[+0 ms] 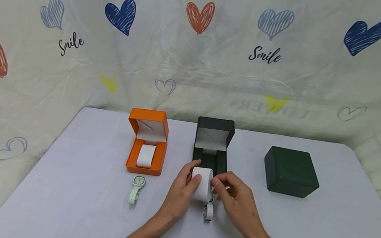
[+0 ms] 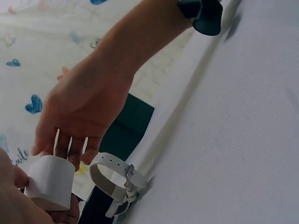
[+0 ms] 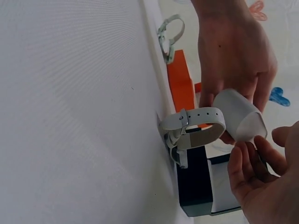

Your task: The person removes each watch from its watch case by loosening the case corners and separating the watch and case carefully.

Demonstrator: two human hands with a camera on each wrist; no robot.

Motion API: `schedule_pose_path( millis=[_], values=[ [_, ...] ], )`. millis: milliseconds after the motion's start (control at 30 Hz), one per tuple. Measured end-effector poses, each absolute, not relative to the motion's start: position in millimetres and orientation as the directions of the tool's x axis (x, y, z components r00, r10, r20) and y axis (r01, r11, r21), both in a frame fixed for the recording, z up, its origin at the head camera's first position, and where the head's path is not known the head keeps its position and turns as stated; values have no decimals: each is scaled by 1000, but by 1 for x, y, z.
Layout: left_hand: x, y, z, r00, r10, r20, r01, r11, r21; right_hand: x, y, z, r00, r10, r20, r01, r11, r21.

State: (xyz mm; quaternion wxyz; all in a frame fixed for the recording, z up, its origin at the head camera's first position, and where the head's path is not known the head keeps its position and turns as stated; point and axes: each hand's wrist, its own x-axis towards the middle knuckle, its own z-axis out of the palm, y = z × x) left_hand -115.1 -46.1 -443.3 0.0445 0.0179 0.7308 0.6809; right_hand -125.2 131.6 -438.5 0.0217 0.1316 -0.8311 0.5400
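1. Head view: the left hand (image 1: 176,197) grips the white cushion (image 1: 202,186), thumb across its face, near the front of the raised-lid dark box (image 1: 216,124). The right hand (image 1: 238,204) meets the cushion's right end with bent fingers. Best, I judge, that the left bears the hold and the right only adjusts.
2. Left wrist view: the white watch (image 2: 110,162) rests on the counter (image 2: 233,140), its strap looped just beside the cushion but apart. Keeping the cushion clear of that loop should avoid tipping the watch.
3. Right wrist view: the right fingertips touch the cushion's rim, thumb apart, seemingly without firm hold. Light pressure there should keep the rim undented.
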Motion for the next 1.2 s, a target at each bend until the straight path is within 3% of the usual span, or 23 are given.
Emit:
schedule_pose_path(
  millis=[300,1200],
  values=[
    [-122,-42,-444,-998,59,-13,-10,46,999,-128,130,-437,-971,-159,177,-230,430,-873],
    [-124,-43,-443,-1000,9,19,19,25,1000,-138,131,-433,-987,-81,139,-159,354,-922]
  ],
)
